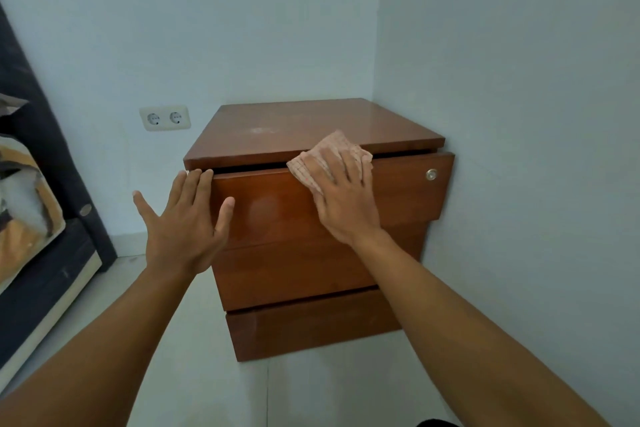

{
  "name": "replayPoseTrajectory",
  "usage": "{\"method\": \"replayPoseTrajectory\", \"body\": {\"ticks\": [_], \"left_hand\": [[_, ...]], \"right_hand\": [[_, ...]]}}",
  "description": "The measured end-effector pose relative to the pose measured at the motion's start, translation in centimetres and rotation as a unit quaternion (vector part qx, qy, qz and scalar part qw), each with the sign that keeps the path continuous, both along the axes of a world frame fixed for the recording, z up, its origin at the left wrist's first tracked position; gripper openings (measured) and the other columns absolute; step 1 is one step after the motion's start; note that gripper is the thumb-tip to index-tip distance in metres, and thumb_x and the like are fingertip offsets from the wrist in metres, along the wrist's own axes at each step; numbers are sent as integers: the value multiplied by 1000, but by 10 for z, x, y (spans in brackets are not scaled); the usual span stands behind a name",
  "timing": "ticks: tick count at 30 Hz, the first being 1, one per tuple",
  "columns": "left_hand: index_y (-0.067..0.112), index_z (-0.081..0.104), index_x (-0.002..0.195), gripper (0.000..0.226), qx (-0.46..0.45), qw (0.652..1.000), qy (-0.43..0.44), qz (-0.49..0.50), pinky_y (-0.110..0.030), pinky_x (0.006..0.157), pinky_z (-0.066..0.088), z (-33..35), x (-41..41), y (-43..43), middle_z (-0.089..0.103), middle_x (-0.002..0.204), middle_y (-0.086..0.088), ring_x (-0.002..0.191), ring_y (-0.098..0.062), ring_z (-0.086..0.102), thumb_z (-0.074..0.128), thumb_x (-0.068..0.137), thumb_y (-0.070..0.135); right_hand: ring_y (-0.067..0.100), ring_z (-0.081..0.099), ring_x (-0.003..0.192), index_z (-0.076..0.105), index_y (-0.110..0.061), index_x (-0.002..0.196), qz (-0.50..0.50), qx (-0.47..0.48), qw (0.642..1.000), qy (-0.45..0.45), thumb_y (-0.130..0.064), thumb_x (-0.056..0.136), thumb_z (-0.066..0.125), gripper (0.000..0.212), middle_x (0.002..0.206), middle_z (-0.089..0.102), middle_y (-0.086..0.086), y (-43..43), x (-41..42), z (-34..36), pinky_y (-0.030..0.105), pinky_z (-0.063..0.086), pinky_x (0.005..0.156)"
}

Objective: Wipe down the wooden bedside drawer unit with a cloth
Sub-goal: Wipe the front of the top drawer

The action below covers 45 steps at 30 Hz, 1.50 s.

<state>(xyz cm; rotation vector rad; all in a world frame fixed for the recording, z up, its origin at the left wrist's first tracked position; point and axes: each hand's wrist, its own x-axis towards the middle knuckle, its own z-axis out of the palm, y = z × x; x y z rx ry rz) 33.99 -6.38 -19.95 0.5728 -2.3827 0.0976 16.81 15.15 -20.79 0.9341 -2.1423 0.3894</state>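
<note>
The wooden drawer unit (311, 135) stands on the floor in the corner where two pale walls meet, its top drawer (270, 208) standing slightly out. We press our right hand (346, 201) flat, fingers straight, on the pink checked cloth (334, 146) at the upper edge of that drawer's front, near its middle. Our left hand (183, 222) is spread wide, fingertips touching the front's upper left corner, with a double wall socket (165, 117) beyond.
</note>
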Motion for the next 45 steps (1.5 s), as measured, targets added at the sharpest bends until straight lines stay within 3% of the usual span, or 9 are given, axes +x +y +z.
{"method": "replayPoseTrajectory", "body": {"ticks": [14,21,27,31,34,37,40,43,45], "left_hand": [[16,34,153,76,3,1000,13,9,-76,115,5,-3,-5,4,36,160,-8,152,-31,27,17,98,66],[16,34,153,78,-3,1000,4,3,-77,114,6,-3,-5,-7,36,160,-8,151,-32,28,18,97,68],[15,31,153,81,21,1000,20,-4,-77,113,6,-3,-7,-16,33,161,-9,153,-32,23,18,96,70],[15,29,156,84,16,1000,18,-7,-76,114,5,-5,-6,-23,30,163,-10,154,-32,21,16,95,72],[15,23,159,87,20,1000,12,-1,-75,115,3,-7,-6,-23,23,167,-10,155,-31,15,13,95,73],[18,6,163,86,32,999,7,20,-73,116,2,-12,-8,-18,4,171,-7,157,-28,3,12,97,73],[19,-4,163,83,41,999,12,22,-72,117,3,-22,-8,-7,-10,170,-6,157,-25,-6,17,99,69],[17,-4,163,84,40,999,14,18,-70,118,5,-28,-12,-2,-11,170,-8,157,-26,-9,21,100,66],[17,-4,163,86,40,999,15,19,-69,119,5,-31,-16,-4,-12,170,-8,156,-27,-10,22,99,67]], "right_hand": [[39,43,138,55,-10,133,-144,-41,988,28,-29,106,36,38,141,55,18,141,-86,9,48,25,123],[42,36,144,52,-4,129,-194,-99,972,-85,-23,104,42,33,146,50,21,128,-80,16,51,33,119],[40,62,101,57,-1,113,-217,-274,907,-235,-29,105,46,31,113,65,21,152,-36,-12,44,49,82],[31,62,83,60,-9,109,-149,-161,958,-186,-33,105,43,29,98,66,11,147,-6,-40,34,42,63],[27,63,87,61,-15,125,-95,-54,991,-77,-31,101,40,35,110,67,6,131,-3,-27,37,49,68],[31,55,123,49,-13,147,-96,2,995,-7,-27,104,43,46,146,55,10,109,-5,-3,46,49,95],[35,29,152,28,-15,160,-98,64,993,-32,-26,106,44,57,167,27,11,88,-8,11,57,36,117],[39,17,156,19,-10,162,-92,81,989,-83,-29,106,34,61,170,16,15,68,2,16,56,32,120],[45,22,151,29,1,157,-87,75,992,-49,-19,101,52,64,163,30,24,57,12,12,56,39,110]]}}
